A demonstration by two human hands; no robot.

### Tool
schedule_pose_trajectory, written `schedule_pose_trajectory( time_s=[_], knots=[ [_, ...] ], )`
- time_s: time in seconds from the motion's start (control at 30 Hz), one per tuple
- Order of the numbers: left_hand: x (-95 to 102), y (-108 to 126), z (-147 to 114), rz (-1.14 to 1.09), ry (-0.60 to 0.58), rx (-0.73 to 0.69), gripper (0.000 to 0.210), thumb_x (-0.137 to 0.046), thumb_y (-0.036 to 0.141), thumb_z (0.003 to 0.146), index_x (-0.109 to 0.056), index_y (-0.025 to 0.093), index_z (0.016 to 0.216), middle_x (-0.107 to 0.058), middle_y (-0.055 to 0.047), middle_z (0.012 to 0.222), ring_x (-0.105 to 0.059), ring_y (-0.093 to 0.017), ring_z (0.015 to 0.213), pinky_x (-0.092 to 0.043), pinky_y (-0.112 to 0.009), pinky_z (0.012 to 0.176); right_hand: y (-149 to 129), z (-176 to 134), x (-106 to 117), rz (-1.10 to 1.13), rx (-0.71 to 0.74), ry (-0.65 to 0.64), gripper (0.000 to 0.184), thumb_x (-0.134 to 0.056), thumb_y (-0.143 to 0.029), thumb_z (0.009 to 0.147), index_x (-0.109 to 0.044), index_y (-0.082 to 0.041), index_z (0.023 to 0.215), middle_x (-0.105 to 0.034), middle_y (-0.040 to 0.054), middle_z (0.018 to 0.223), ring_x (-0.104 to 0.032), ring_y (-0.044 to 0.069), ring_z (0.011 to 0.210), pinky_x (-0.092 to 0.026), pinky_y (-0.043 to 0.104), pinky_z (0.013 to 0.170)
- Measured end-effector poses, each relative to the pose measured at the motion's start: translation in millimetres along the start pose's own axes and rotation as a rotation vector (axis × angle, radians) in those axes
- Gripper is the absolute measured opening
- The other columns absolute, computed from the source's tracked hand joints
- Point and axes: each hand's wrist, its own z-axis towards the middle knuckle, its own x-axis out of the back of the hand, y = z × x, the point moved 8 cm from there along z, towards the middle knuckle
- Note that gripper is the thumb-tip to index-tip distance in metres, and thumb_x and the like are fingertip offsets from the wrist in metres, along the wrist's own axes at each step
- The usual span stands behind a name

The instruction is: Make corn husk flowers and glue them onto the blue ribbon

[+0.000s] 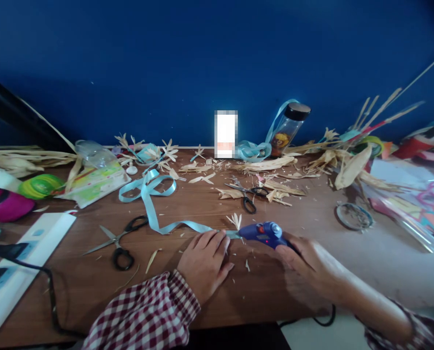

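A blue hot glue gun (261, 233) is gripped in my right hand (300, 255), its nozzle pointing left and a small red light showing on its side. Its tip is at the end of a light blue ribbon (193, 225). My left hand (206, 262) lies flat on the table, fingers stretched out and pressing on the ribbon just left of the nozzle. Right behind the tip is a small cut corn-husk flower (235, 221); I cannot tell whether it touches the ribbon. From my left hand the ribbon runs left, then loops toward the back.
Black-handled scissors (118, 243) lie open at left, and a second pair (248, 192) lies farther back among husk scraps (271, 163). A white power strip (30, 267) with cords fills the left edge. A bottle (290, 129) leans near the blue wall. At right is a tape ring (354, 217).
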Motion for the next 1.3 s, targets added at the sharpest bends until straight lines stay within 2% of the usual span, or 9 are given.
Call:
schedule_pose_trajectory(
  time_s=[0.23, 0.47, 0.67, 0.93, 1.13, 1.3],
  knots=[
    [0.4, 1.4, 0.0, 0.004, 0.0, -0.003, 0.044, -0.05, 0.038, 0.085, -0.052, 0.015, 0.122, -0.054, -0.008, 0.128, -0.045, -0.027, 0.114, -0.037, -0.043, 0.097, -2.6, -3.8, 6.1, -0.031, 0.009, 0.031, 0.037, -0.03, -0.044, 0.093, -0.056, -0.018, 0.092, -0.067, 0.0067, 0.076, -0.062, 0.021, 0.071, -0.042, 0.028, 0.059],
    [2.0, 1.3, 0.3, -0.003, 0.004, -0.002, 0.043, -0.05, 0.039, 0.085, -0.053, 0.016, 0.121, -0.055, -0.009, 0.127, -0.046, -0.027, 0.114, -0.039, -0.043, 0.095, -3.6, 2.6, 3.7, -0.056, 0.018, 0.013, 0.035, -0.032, -0.044, 0.092, -0.057, -0.019, 0.093, -0.068, 0.0074, 0.083, -0.063, 0.021, 0.073, -0.045, 0.03, 0.064],
    [1.5, 1.1, 0.2, -0.02, 0.007, 0.005, 0.042, -0.052, 0.036, 0.084, -0.051, 0.017, 0.121, -0.053, -0.01, 0.127, -0.047, -0.027, 0.114, -0.039, -0.045, 0.096, -9.5, 0.6, 14.0, -0.054, 0.017, 0.027, 0.035, -0.031, -0.043, 0.093, -0.057, -0.019, 0.092, -0.068, 0.0079, 0.08, -0.062, 0.021, 0.072, -0.042, 0.028, 0.058],
    [4.5, 2.4, 0.2, -0.001, 0.007, 0.0, 0.042, -0.054, 0.035, 0.082, -0.051, 0.015, 0.119, -0.056, -0.012, 0.118, -0.049, -0.028, 0.11, -0.042, -0.045, 0.093, -13.4, 10.4, 1.6, -0.098, 0.029, 0.007, 0.035, -0.031, -0.041, 0.094, -0.058, -0.018, 0.092, -0.068, 0.0071, 0.078, -0.061, 0.019, 0.065, -0.04, 0.028, 0.059],
    [4.4, 0.7, 0.6, 0.0, 0.021, 0.01, 0.042, -0.054, 0.036, 0.082, -0.052, 0.016, 0.119, -0.056, -0.012, 0.119, -0.048, -0.028, 0.111, -0.041, -0.045, 0.093, -6.9, 4.9, 6.9, -0.079, 0.007, 0.012, 0.037, -0.03, -0.044, 0.093, -0.056, -0.018, 0.092, -0.067, 0.0072, 0.08, -0.061, 0.02, 0.068, -0.042, 0.029, 0.061],
    [3.9, 1.5, 0.5, 0.024, 0.01, 0.003, 0.04, -0.052, 0.036, 0.083, -0.053, 0.017, 0.118, -0.056, -0.011, 0.12, -0.049, -0.027, 0.11, -0.041, -0.044, 0.093, -8.4, -0.1, 2.5, -0.067, 0.012, -0.011, 0.037, -0.03, -0.044, 0.093, -0.057, -0.018, 0.093, -0.068, 0.0077, 0.081, -0.061, 0.02, 0.067, -0.043, 0.028, 0.06]
  ],
)
